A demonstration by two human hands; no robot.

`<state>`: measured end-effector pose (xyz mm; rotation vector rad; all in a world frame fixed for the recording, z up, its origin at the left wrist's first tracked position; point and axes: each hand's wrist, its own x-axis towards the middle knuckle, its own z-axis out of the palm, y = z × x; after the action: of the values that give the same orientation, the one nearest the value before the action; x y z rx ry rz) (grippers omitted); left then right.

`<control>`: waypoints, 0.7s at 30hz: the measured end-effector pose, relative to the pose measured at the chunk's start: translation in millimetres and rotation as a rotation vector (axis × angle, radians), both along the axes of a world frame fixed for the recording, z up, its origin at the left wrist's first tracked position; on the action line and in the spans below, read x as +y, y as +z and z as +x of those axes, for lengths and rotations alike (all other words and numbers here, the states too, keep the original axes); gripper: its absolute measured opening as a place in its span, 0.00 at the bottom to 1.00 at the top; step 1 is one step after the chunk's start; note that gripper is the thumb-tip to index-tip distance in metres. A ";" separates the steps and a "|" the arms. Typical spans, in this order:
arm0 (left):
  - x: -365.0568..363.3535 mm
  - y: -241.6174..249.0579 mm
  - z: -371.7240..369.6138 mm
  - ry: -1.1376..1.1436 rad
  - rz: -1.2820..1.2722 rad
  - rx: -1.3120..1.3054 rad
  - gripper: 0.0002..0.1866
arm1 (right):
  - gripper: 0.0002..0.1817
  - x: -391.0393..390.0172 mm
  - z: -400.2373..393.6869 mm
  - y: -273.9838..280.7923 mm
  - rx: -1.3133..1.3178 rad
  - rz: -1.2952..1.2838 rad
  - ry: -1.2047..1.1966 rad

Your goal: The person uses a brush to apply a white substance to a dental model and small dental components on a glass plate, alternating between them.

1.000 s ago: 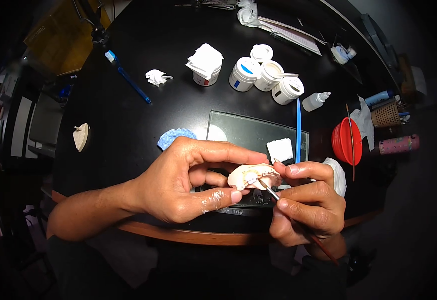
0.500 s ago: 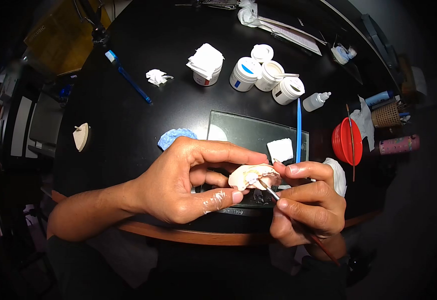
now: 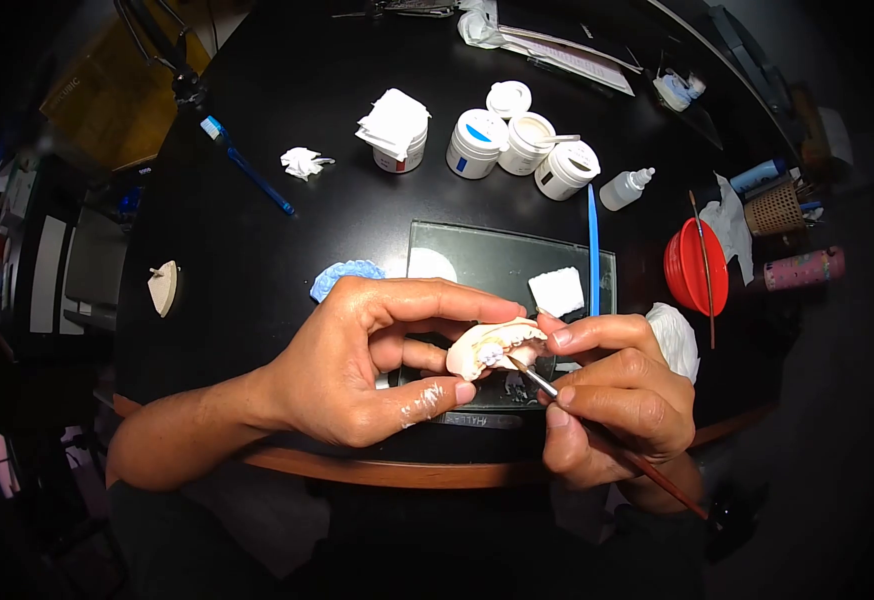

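Note:
Between the fingers and thumb of my left hand (image 3: 367, 360) sits a cream-coloured dental cast (image 3: 472, 350), tilted so that its row of teeth shows. White smears mark the left thumb. My right hand (image 3: 627, 400) grips a thin paintbrush (image 3: 662, 482) with a dark red handle and a metal collar. The brush tip touches the inner side of the cast near the teeth. A fingertip of the right hand also meets the cast's right end. Beneath both hands lies a glass slab (image 3: 477, 255), partly hidden by them.
A blue dental cast (image 3: 342, 278) lies left of the slab. A folded white pad (image 3: 557, 291) and a blue stick (image 3: 594, 250) rest on the slab. White jars (image 3: 477, 145), a dropper bottle (image 3: 625, 188), a red bowl (image 3: 685, 265) and a blue toothbrush (image 3: 257, 175) stand or lie around.
The cast has turned slightly in my left hand and sits a little further left. The brush has shifted slightly, its tip still on the cast. The whole view has moved a little.

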<state>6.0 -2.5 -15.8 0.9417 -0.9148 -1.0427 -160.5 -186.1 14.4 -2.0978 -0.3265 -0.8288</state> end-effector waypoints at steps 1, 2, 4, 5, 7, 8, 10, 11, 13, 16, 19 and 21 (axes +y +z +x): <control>-0.1 0.0 -0.1 -0.001 0.002 0.001 0.28 | 0.11 0.0 0.0 0.2 0.004 -0.005 -0.001; 0.0 0.0 -0.3 -0.001 0.004 0.002 0.28 | 0.11 0.1 -0.1 0.5 0.003 -0.011 -0.006; 0.1 0.2 -0.1 -0.002 0.005 -0.001 0.28 | 0.10 0.4 0.2 1.1 0.002 -0.023 -0.014; 0.1 0.4 0.2 -0.002 0.005 -0.006 0.28 | 0.10 0.5 0.3 0.9 -0.001 -0.027 -0.015; 0.4 0.7 0.6 -0.003 0.007 -0.010 0.28 | 0.10 0.7 0.5 0.7 -0.006 -0.035 -0.016; 0.3 0.9 0.8 -0.004 0.009 -0.010 0.28 | 0.10 0.7 0.7 0.4 -0.011 -0.036 -0.015; 0.5 2.4 1.4 -0.012 0.023 -0.006 0.28 | 0.10 0.3 0.6 -0.5 -0.021 -0.038 -0.015; 0.8 4.3 1.8 -0.019 0.035 -0.002 0.28 | 0.10 0.3 0.5 -0.6 -0.019 -0.041 -0.014; 1.3 5.5 2.4 -0.028 0.049 0.007 0.28 | 0.10 0.2 0.5 -0.5 -0.016 -0.046 -0.012; 1.3 5.3 2.3 -0.031 0.052 0.019 0.28 | 0.10 -0.6 -0.1 0.2 -0.005 -0.056 -0.008; 1.3 5.4 2.2 -0.030 0.049 0.023 0.28 | 0.09 -0.5 0.3 0.6 -0.005 -0.051 -0.002; 1.4 4.9 2.2 -0.032 0.045 0.024 0.28 | 0.09 -0.5 0.6 0.4 -0.007 -0.051 -0.001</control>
<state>8.2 -1.1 -10.8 0.9523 -0.8922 -1.1033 -159.9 -186.6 14.9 -2.1429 -0.3535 -0.8364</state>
